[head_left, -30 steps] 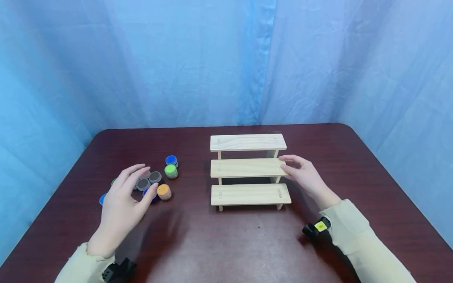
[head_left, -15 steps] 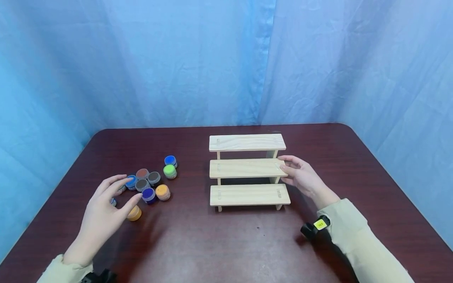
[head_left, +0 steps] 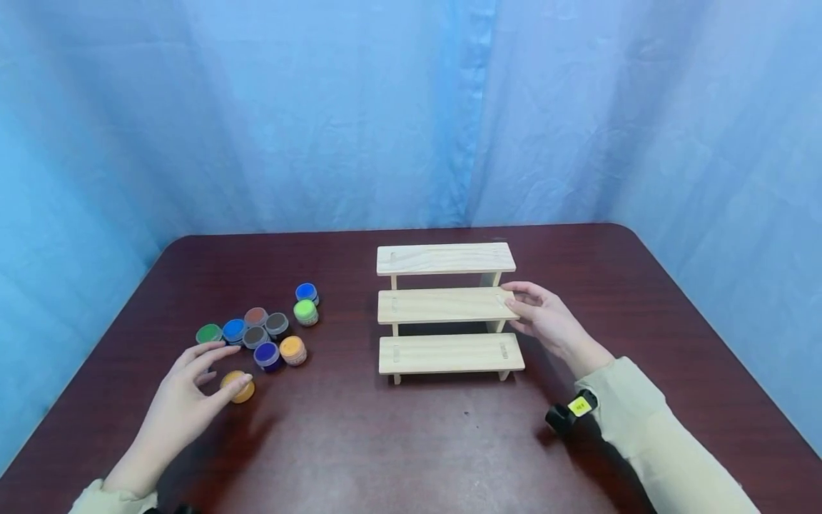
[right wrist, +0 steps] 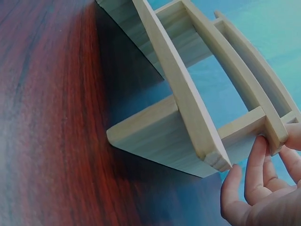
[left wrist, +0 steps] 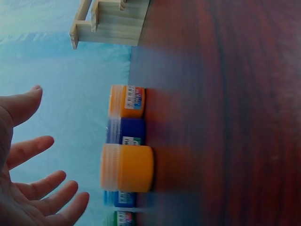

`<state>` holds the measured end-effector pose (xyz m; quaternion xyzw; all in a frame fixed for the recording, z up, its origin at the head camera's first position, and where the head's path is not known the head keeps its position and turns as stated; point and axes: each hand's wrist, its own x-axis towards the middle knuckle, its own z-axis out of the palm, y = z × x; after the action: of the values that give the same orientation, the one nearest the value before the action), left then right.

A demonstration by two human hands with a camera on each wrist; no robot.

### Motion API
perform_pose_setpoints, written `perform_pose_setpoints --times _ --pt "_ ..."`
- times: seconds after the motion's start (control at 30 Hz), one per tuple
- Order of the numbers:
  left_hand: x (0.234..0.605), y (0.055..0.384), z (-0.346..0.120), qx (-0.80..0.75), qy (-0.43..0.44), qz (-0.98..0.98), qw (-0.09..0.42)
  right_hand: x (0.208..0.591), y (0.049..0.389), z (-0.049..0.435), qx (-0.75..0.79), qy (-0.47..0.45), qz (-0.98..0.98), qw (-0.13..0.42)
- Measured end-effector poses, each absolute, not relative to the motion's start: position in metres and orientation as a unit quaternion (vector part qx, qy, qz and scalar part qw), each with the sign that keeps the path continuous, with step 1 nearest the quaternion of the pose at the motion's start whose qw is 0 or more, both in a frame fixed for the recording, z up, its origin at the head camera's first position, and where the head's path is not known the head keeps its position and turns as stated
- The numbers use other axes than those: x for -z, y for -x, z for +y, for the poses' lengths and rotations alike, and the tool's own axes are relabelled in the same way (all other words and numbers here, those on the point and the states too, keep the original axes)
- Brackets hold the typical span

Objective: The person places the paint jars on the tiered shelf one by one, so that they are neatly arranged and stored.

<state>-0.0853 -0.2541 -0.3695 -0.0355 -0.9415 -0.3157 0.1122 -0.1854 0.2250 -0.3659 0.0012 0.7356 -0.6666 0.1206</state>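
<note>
My left hand (head_left: pixel 175 403) hovers with fingers and thumb spread around a yellow-orange paint jar (head_left: pixel 243 394), the nearest jar to it. In the left wrist view that jar (left wrist: pixel 135 167) stands upright on the table, apart from the fingers. Behind it are a purple-blue jar (head_left: pixel 266 356) and a second orange jar (head_left: pixel 293 350). On the right, my right hand (head_left: pixel 549 321) pinches the right end of the middle shelf of a three-tier wooden display stand (head_left: pixel 446 305). The right wrist view shows fingertips under that board (right wrist: pixel 270 113) and against the side panel.
Green (head_left: pixel 209 333), blue (head_left: pixel 234 330), brown-red (head_left: pixel 255 317) and dark-lidded jars (head_left: pixel 277 325) cluster at the left. A light green jar (head_left: pixel 306 312) and another blue jar (head_left: pixel 307 293) stand behind. The dark red table (head_left: pixel 385 442) meets blue curtains (head_left: pixel 334 114) at the back.
My left hand has moved left and toward me from over the jar cluster, then lowered around the yellow-orange jar. The right hand has kept its hold on the stand.
</note>
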Motion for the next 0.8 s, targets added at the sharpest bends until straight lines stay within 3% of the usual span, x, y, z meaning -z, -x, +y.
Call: perform_pose_setpoints --times 0.2,0.8 --pt "0.379 0.084 -0.258 0.306 0.025 -0.950 0.062 0.367 0.186 0.224 0.661 -0.002 0.741 0.120" --pt "0.391 0.088 -0.264 0.272 0.051 -0.961 0.013 0.367 0.184 0.225 0.674 -0.004 0.730 0.115"
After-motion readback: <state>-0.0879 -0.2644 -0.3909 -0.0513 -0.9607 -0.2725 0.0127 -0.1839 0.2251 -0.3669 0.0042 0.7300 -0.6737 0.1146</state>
